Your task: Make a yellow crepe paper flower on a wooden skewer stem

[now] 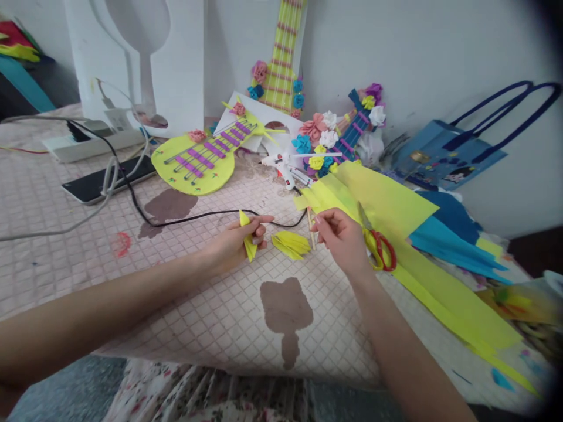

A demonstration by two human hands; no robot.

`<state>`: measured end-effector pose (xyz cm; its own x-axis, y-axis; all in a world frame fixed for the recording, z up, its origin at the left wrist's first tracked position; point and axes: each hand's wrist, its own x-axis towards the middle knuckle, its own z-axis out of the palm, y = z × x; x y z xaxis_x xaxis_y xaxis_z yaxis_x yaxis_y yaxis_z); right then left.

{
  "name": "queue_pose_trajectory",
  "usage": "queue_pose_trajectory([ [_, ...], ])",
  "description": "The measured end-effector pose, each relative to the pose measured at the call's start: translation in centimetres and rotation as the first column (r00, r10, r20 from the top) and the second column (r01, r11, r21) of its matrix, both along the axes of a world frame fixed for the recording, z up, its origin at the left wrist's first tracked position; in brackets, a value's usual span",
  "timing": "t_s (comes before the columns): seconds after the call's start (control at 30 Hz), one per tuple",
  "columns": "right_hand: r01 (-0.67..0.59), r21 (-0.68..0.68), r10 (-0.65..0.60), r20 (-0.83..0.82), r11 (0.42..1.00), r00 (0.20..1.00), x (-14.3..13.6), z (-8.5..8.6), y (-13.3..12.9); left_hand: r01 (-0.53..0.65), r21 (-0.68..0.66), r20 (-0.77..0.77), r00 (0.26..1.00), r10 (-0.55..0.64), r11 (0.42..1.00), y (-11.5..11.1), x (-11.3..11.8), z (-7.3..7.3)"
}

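Note:
My left hand [244, 237] is closed on a folded piece of yellow paper [248, 235], its index finger stretched out to the right. My right hand [336, 231] is half curled, with thumb and fingertips pinched together; what they hold, if anything, is too small to make out. A thin pale stick [311, 228] appears right beside those fingertips. Between the two hands lies a small stack of yellow paper petals [291, 244]. Scissors [382, 249] with red and yellow handles rest on yellow sheets [382, 202] to the right of my right hand.
A white glue gun [284, 169] stands beyond my hands, its black cable [197, 217] crossing the quilted cloth. Yellow paper guitars [197, 161] and paper flowers [319, 132] fill the back. A phone [109, 179] and power strip [97, 143] lie left; a blue bag [453, 149] stands right.

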<state>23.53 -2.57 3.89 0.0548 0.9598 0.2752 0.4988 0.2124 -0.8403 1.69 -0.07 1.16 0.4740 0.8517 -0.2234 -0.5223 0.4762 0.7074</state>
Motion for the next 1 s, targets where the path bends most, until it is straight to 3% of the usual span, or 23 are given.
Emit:
queue_pose_trajectory([
  [0.13, -0.094, -0.087, 0.119, 0.347, 0.992, 0.93, 0.7, -0.1, -0.1, 0.048, -0.047, -0.023, 0.999, -0.049, 0.998, -0.1, -0.2, 0.1],
  [0.23, -0.128, -0.124, 0.173, 0.495, 0.984, 0.852, 0.4, -0.2, -0.3, 0.077, -0.06, -0.069, 0.994, -0.081, 0.995, -0.1, -0.3, 0.2],
  [0.37, -0.138, -0.149, 0.2, 0.59, 0.979, 0.782, 0.1, -0.4, -0.3, 0.104, -0.079, -0.114, 0.987, -0.113, 0.991, -0.1, -0.3, 0.3],
  [0.6, -0.114, -0.111, 0.159, 0.598, 0.987, 0.786, 0.3, -1.4, 0.3, 0.155, -0.037, -0.147, 0.976, -0.158, 0.987, -0.2, -0.5, 0.2],
  [0.73, -0.089, -0.073, 0.113, 0.486, 0.993, 0.867, 0.6, -1.5, 0.6, 0.157, -0.006, -0.193, 0.969, -0.155, 0.988, -0.4, -0.4, 0.3],
  [0.87, -0.07, -0.185, 0.089, 0.097, 0.98, 0.991, 0.5, -1.1, 0.6, 0.157, 0.043, -0.273, 0.952, -0.139, 0.987, -0.7, -0.3, 0.6],
  [1.0, -0.181, -0.275, 0.1, -0.287, 0.944, 0.953, -0.2, -1.0, 0.4, 0.169, 0.126, -0.36, 0.926, -0.113, 0.978, -0.9, -0.1, 0.6],
])
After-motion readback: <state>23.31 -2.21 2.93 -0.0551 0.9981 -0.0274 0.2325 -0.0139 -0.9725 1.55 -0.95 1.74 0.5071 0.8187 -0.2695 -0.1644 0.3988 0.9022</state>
